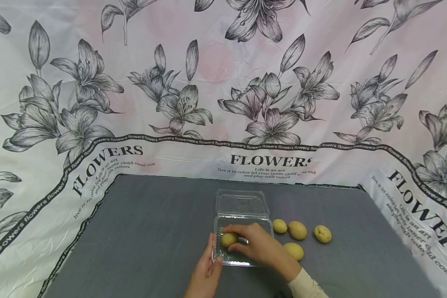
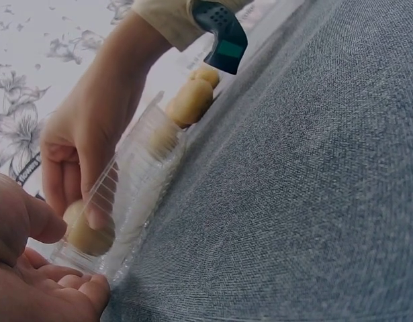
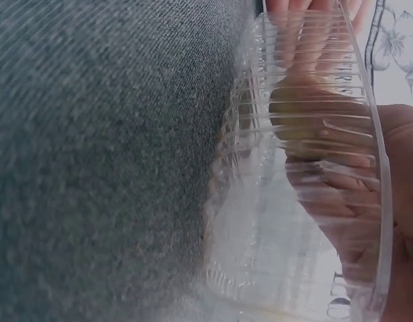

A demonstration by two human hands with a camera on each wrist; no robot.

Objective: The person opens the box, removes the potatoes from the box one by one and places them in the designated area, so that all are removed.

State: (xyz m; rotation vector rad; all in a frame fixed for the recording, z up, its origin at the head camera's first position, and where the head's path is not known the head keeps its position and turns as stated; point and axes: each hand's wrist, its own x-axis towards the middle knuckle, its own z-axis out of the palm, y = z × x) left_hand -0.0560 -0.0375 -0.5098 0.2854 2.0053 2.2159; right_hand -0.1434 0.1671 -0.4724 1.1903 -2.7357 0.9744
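A clear plastic clamshell container (image 1: 242, 261) stands on the grey table with its lid (image 1: 242, 203) folded back. My right hand (image 1: 258, 244) reaches in over the right side and pinches a yellow potato (image 1: 229, 239) between thumb and fingers, at the left end of the tray. That potato (image 2: 88, 231) shows behind the transparent wall in the left wrist view. At the container's near left corner, my left hand (image 1: 205, 273) holds the wall, thumb in front and fingers along the left side. Through the ribbed plastic (image 3: 307, 100), the right wrist view shows the right hand's fingers around the potato.
Several more potatoes lie right of the container: a small one (image 1: 279, 226), a larger one (image 1: 297, 230), one with dimples (image 1: 322, 234) farther right, and one (image 1: 293, 251) nearer, partly behind my right forearm. A flower-printed cloth (image 1: 193, 161) hangs behind the table.
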